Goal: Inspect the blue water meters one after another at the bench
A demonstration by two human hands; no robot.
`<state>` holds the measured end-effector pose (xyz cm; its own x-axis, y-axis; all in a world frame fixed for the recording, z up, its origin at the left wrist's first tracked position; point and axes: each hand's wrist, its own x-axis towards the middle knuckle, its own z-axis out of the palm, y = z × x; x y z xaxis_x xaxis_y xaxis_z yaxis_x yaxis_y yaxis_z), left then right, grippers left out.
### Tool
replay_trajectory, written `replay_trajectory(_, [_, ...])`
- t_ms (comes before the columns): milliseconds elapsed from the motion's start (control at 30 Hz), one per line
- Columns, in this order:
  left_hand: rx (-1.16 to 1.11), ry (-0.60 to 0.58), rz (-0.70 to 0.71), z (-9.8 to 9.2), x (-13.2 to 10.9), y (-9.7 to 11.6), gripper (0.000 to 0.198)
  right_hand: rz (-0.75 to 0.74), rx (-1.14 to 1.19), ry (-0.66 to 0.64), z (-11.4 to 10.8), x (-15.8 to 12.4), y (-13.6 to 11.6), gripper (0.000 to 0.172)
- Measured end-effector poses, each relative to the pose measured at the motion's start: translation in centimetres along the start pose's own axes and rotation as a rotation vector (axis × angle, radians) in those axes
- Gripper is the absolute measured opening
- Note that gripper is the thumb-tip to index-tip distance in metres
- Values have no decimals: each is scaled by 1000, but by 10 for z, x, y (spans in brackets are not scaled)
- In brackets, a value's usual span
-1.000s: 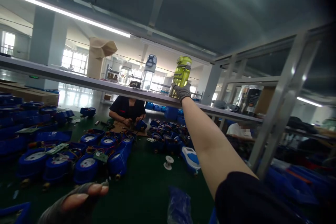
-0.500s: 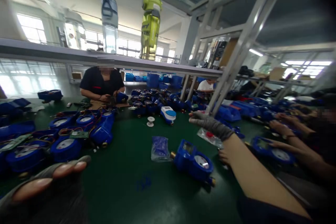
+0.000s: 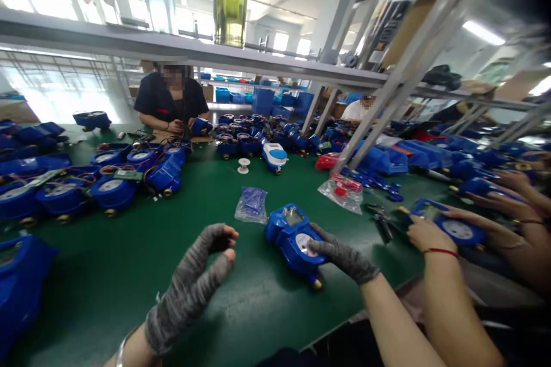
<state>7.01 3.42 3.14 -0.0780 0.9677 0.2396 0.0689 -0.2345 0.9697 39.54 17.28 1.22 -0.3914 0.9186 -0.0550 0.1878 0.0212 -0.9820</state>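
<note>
- Tabletop [image 3: 107, 275]: carrying everything; other meters [image 3: 112, 194] crowding its left side.
- Shelf [image 3: 258, 59]: running across above, holding bottles.
- Meter [image 3: 289, 241]: sitting front and centre, between the hands, tilting a bit; can't tell if resting fully or lifting slightly. For a good hold, probably wanting the grip on the solid blue body, pressure staying off the dial [image 3: 302, 241], brass end [image 3: 317, 284] staying off the green surface so it isn't scraping.
- Left hand [image 3: 196, 275]: hovering left of the meter, fingers curving loosely, thumb standing apart, holding nothing; best be supporting the opposite side if weight is swinging.
- Right hand [image 3: 344, 255]: gripping the meter's right side, digits reaching over the dial edge.
- Yellow bottle [image 3: 231, 3]: standing on the shelf, see-through; can't tell if it's containing liquid.
- Blue bin [image 3: 385, 157]: sitting by the shelf post, contents not showing clearly.
- Clear bag [image 3: 343, 192]: lying beyond the right hand, holding red pieces.
- Blue bag [image 3: 251, 205]: lying just behind the meter, holding purple-blue stuff, unclear what.
- Spool [image 3: 243, 166]: standing farther back, looking bare.
</note>
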Motion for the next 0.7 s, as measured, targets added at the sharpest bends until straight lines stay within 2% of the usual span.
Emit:
replay_trajectory(67, [38,-101,-168,6,-22,-27,57,86,-10,-80,26,-12,11,54])
replay_trajectory(133, [-1,-82,-318,13,-47,-48,76,138,-2,-143,61,-31,18,64])
replay_trajectory(233, [-319,87,-396,19,-73,-61,95,117,82,-230,120,-57,29,72])
replay_trajectory(300, [-513,274,-416,15,-81,-60,94,71,95,-326,149,-56,39,68])
replay_trajectory(333, [-546,373,-431,11,-83,-58,92,44,72,-341,158,-47,45,62])
replay_trajectory(400, [-499,538,-432,-1,-85,-54,86,-25,-46,-255,165,-14,59,45])
replay_trajectory(467, [-423,642,-396,-14,-84,-53,86,-144,-263,9,162,31,75,31])
replay_trajectory(500, [-401,674,-376,-19,-84,-54,85,-183,-399,80,160,53,82,27])
replay_trajectory(567, [-383,701,-347,-25,-83,-58,82,-213,-641,116,159,89,92,24])
replay_trajectory(633, [-371,684,-314,-27,-82,-61,77,-238,-767,115,162,109,98,24])
replay_trajectory(700, [-360,657,-288,-27,-82,-64,73,-274,-825,107,167,115,99,23])
